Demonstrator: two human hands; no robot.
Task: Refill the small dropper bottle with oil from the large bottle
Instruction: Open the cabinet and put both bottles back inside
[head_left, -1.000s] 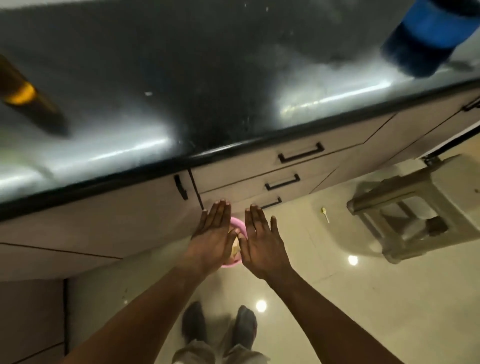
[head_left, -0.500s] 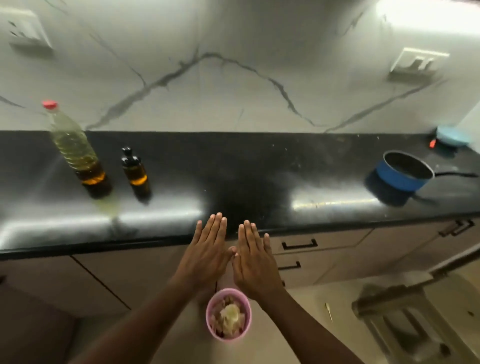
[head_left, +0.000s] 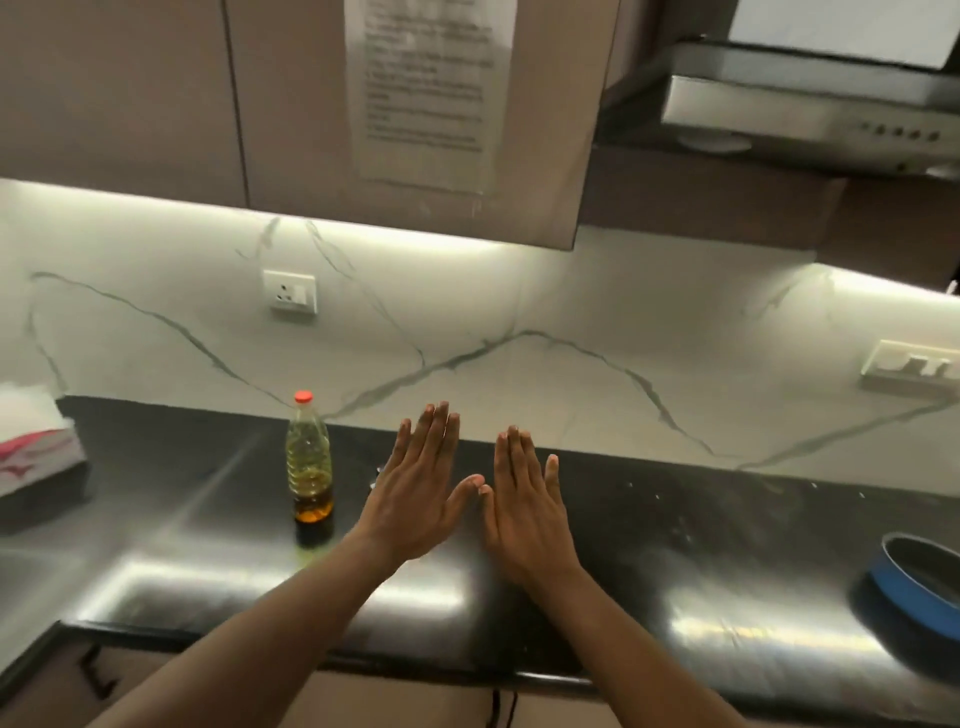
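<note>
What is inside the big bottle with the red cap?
The big bottle holds clear yellow oil nearly up to its neck, looking darker amber at the bottom. Its red cap is on. The left hand hides whatever stands behind it on the counter.

light: strip under cabinets (head_left: 363, 104), bright on backsplash (head_left: 571, 312) | glare: streaks on black countertop (head_left: 727, 545) | blur: slight motion smear | edges: wide-angle bend

One head-worn view looks forward and slightly down from close above the worktop (head_left: 218, 519), facing the wall (head_left: 571, 312).
</note>
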